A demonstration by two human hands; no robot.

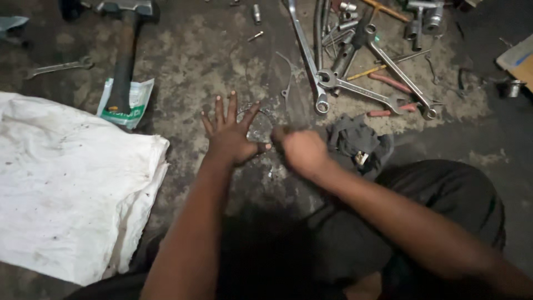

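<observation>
The person sits low over a stained concrete floor [194, 55], with both bare arms stretched forward. The left hand [230, 133] is open, its fingers spread wide and pointing away from the body, and it lies flat on a thin round ring [261, 114] of wire or gasket that rests on the floor. The ring shows only partly, between the fingers and just past them, so its material is hard to tell. The right hand [300, 147] is closed like a fist, very close to the left thumb. It is blurred, and it cannot be told whether it pinches something small or only stays closed.

Just to the right of the right hand a dark crumpled rag [355, 139] lies on the floor. Behind it many tools are scattered: several long combination wrenches [355, 89], some shiny sockets [347, 8], and pliers with red handles [388, 83]. Far to the left of these a hammer with a dark handle [123, 61] lies across a small green and white packet [136, 97]. Near it a single small wrench [58, 66] lies alone. A large white cloth sack [66, 183], dirty in places, covers the floor beside the left arm.
</observation>
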